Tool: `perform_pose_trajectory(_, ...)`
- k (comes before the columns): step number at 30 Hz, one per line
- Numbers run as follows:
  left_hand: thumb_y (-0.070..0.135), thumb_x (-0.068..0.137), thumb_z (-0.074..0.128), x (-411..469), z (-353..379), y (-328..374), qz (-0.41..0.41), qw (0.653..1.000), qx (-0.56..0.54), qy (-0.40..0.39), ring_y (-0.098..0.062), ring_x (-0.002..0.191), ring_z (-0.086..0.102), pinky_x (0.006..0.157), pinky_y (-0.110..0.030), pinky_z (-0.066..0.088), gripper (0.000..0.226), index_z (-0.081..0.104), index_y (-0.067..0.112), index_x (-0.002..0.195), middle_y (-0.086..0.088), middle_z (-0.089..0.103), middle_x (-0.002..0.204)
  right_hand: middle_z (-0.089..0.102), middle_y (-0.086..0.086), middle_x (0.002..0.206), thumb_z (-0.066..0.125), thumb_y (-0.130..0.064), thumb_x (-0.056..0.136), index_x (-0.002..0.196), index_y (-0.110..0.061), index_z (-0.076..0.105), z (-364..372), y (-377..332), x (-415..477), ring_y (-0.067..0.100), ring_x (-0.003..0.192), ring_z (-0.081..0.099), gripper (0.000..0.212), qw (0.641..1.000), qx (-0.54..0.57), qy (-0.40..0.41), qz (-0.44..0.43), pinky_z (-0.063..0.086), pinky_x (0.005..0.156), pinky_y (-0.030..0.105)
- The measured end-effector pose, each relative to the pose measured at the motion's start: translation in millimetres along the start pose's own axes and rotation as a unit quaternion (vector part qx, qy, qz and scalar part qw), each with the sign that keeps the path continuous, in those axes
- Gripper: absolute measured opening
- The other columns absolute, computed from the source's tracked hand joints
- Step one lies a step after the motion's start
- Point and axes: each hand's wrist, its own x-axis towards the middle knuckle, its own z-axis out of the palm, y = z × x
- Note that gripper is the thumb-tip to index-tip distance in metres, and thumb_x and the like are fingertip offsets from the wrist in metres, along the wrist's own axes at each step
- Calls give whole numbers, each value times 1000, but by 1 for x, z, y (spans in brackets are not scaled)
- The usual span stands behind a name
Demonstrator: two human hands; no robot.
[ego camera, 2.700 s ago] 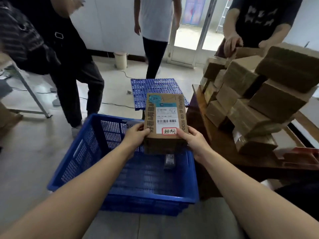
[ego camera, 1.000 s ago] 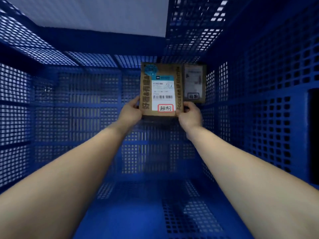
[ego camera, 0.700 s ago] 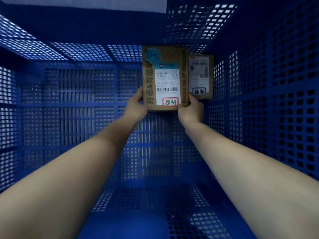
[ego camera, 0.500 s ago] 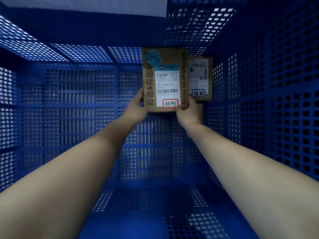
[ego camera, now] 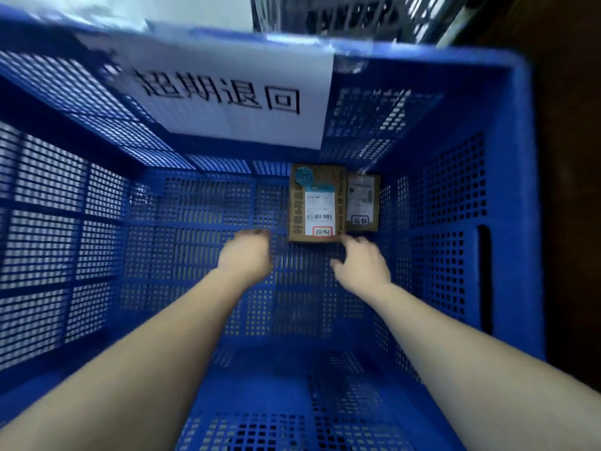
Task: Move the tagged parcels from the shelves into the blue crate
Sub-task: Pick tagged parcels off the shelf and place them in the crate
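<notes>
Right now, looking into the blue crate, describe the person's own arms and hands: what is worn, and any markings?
Both forearms are bare as far as the view shows: no sleeves. The left hand and right hand wear no gloves, and no watch, band or marking shows on them. Blur hides any rings.

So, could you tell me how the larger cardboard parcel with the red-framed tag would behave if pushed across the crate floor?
The larger parcel looks like a stiff cardboard box with straight edges, so it should probably keep its shape. Lying flat, it seems unlikely to tip or roll. On the blue crate's perforated floor it may slide with some catching.
</notes>
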Motion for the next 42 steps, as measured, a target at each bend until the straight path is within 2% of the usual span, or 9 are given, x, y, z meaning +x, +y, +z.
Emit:
perform_pose_trajectory(4,34,93,54,-52,-43,5,29,996,68,40,-27,131,42,107,-42,33,50,41,13,137,-7,48,140,45,5,140,55,-32,95,142,-18,40,-47,-28,-51,26,129,39,51,998,-47,10,-51,39,103,39)
perform_pose_trajectory(8,29,95,51,-106,-90,7,52,991,100,74,-24,131,40,116,-43,23,41,44,14,133,-3,50,137,47,2,137,57,-33,93,136,-21,44,-94,-50,-104,23,126,41,47,993,-69,52,-85,38,100,37)
perform_pose_trajectory(13,25,94,51,-171,-139,12,65,982,121,130,-24,134,37,117,-42,21,44,42,14,136,-3,49,138,45,3,138,58,-35,92,138,-20,41,-140,-69,-163,25,127,40,51,988,-96,77,-96,37,102,38)
perform_pose_trajectory(16,22,94,50,-205,-160,10,83,978,122,150,-25,133,38,114,-40,26,44,42,12,136,-5,50,138,45,4,138,57,-33,92,139,-19,42,-158,-78,-200,25,127,40,51,986,-106,89,-93,37,103,39)
perform_pose_trajectory(20,24,91,56,-252,-182,6,120,969,133,170,-25,128,42,105,-37,38,46,44,11,134,-6,52,135,45,3,137,57,-33,92,137,-20,43,-166,-91,-258,25,127,40,49,986,-103,108,-81,37,103,39)
perform_pose_trajectory(29,25,91,57,-375,-231,26,235,922,216,219,-27,121,47,94,-39,43,37,50,11,125,-7,54,128,47,6,137,60,-40,89,137,-21,44,-193,-98,-407,27,127,42,55,978,-73,196,-18,38,103,40)
perform_pose_trajectory(36,19,90,53,-454,-254,92,334,880,246,230,-26,113,50,84,-38,46,25,54,13,114,-7,58,118,43,6,141,58,-42,90,145,-21,35,-226,-57,-512,28,130,40,63,967,-49,247,40,38,104,41)
perform_pose_trajectory(40,21,92,53,-500,-257,143,382,850,270,243,-27,120,47,88,-39,45,37,50,11,127,-7,55,126,43,7,142,58,-42,90,145,-21,36,-239,-19,-570,28,131,39,62,955,-39,279,89,37,105,40)
perform_pose_trajectory(42,25,91,55,-524,-255,170,405,833,282,249,-26,121,46,90,-39,45,39,49,12,127,-7,54,127,43,7,142,58,-43,90,144,-20,36,-242,3,-599,28,132,38,62,950,-40,288,113,37,105,40)
